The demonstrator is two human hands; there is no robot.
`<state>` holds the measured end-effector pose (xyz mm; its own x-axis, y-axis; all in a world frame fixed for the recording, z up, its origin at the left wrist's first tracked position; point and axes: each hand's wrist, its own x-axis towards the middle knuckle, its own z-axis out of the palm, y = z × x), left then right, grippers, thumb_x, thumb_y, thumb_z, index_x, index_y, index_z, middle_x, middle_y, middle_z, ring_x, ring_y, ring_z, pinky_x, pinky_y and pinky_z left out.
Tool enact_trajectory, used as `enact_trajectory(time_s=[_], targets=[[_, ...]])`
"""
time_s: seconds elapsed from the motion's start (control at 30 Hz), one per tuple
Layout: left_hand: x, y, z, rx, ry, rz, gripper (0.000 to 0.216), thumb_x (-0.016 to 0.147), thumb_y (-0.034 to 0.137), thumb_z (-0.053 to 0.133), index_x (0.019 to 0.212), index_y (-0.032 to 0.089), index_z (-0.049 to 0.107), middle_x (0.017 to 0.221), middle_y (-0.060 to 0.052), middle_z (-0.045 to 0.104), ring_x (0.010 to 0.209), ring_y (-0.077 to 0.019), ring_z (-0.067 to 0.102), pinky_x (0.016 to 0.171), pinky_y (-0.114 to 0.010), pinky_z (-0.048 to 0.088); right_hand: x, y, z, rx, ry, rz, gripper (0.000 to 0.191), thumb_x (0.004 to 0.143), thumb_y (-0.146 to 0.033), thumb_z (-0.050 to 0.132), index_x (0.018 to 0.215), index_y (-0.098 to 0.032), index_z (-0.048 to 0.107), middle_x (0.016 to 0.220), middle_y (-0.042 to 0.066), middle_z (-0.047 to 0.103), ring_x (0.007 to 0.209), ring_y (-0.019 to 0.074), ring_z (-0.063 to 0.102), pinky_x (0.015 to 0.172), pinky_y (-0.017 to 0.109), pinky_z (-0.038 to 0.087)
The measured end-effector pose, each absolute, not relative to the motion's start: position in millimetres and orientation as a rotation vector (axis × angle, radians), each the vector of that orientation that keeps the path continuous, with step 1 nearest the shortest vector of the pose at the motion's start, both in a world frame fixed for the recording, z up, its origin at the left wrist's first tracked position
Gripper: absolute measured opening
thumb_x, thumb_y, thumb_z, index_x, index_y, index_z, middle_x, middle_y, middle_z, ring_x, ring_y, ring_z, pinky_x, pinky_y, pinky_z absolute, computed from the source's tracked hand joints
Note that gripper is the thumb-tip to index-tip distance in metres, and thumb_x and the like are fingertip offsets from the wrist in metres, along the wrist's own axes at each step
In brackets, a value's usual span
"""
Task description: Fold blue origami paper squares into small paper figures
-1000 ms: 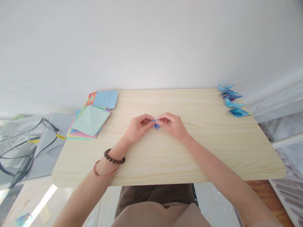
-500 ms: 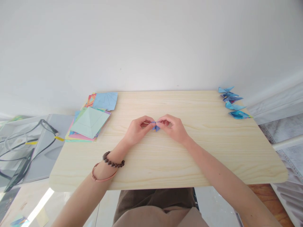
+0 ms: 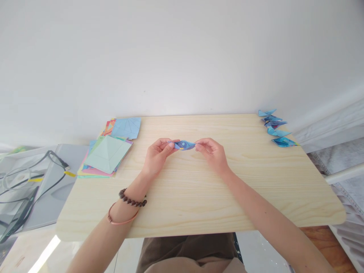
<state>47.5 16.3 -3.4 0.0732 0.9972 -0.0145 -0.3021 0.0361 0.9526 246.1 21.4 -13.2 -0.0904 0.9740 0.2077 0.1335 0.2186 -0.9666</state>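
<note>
A small blue folded paper boat-like origami piece stretches level between my hands over the middle of the table. My left hand pinches its left end between thumb and fingers. On the other side, my right hand pinches the pointed right tip. Both ends are partly covered by fingers; the patterned middle shows. At the far right of the table, several blue folded paper pieces of similar shape stand in a row.
A stack of coloured paper sheets lies at the table's left, with a blue creased sheet behind it. Further left, a grey container holds cables. The wooden table meets a white wall at its far edge.
My hands have moved apart, and the origami piece, mostly hidden between the fingers before, now shows its length. The view has tilted slightly upward.
</note>
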Motion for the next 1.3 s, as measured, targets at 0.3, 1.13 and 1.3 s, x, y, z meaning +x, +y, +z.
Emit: enact_trajectory(time_s=[0.3,1.13,1.3], targets=[[48,14,0,1.046,0.833,1.259,0.017,0.080,0.029,0.062,0.086,0.017,0.051,0.105,-0.009,0.065,0.101,-0.0215,0.060,0.095,-0.045,0.041,243,19,-10,-1.016,-1.367,1.198,0.024,0.079,-0.042,0.058,0.087,-0.021,0.052,0.088,0.005,0.067,0.068,0.0138,0.064,0.070,0.033,0.055],[48,12,-2,1.280,1.035,1.198,0.024,0.068,0.022,0.073,0.085,0.016,0.058,0.089,-0.004,0.067,0.081,-0.0150,0.063,0.075,-0.027,0.050,242,11,-7,-1.011,-1.483,1.123,0.017,0.083,-0.037,0.055,0.089,-0.022,0.052,0.093,0.005,0.069,0.075,0.0169,0.067,0.074,0.034,0.055],[48,10,0,1.330,1.130,1.201,0.030,0.067,0.025,0.074,0.092,0.016,0.060,0.089,-0.004,0.067,0.070,-0.0119,0.062,0.066,-0.023,0.050,240,11,-8,-0.999,-1.434,1.170,0.019,0.082,-0.037,0.056,0.090,-0.020,0.050,0.088,0.005,0.068,0.073,0.0164,0.066,0.074,0.034,0.055]])
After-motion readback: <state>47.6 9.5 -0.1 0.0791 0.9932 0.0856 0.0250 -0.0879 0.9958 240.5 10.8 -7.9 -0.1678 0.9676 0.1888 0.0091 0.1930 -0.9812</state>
